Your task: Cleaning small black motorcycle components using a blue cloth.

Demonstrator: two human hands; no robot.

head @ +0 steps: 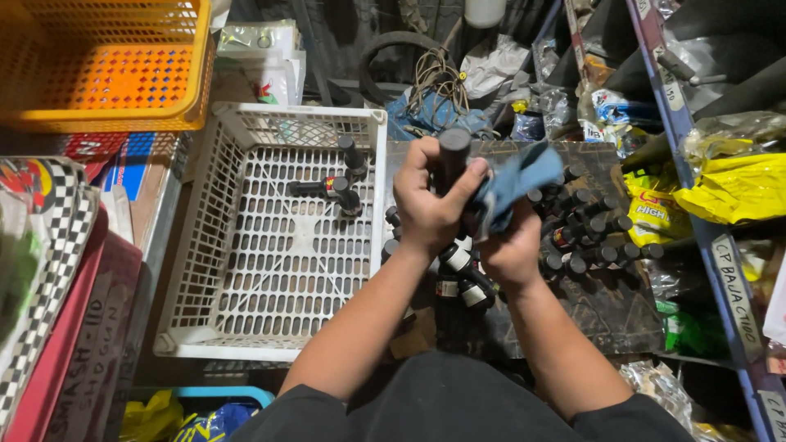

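The left hand (430,209) is gripping 1 black cylinder (453,155), fingers wrapped around it, its long axis pointing up past the fingertips. The right hand (512,245) is clutching a blue cloth (512,184) just beside it.

Two bare forearms rise from the bottom centre of the frame to the left hand (427,209) and right hand (512,250), both ungloved and without rings or watch, while dark short sleeves cover the shoulders at the lower edge
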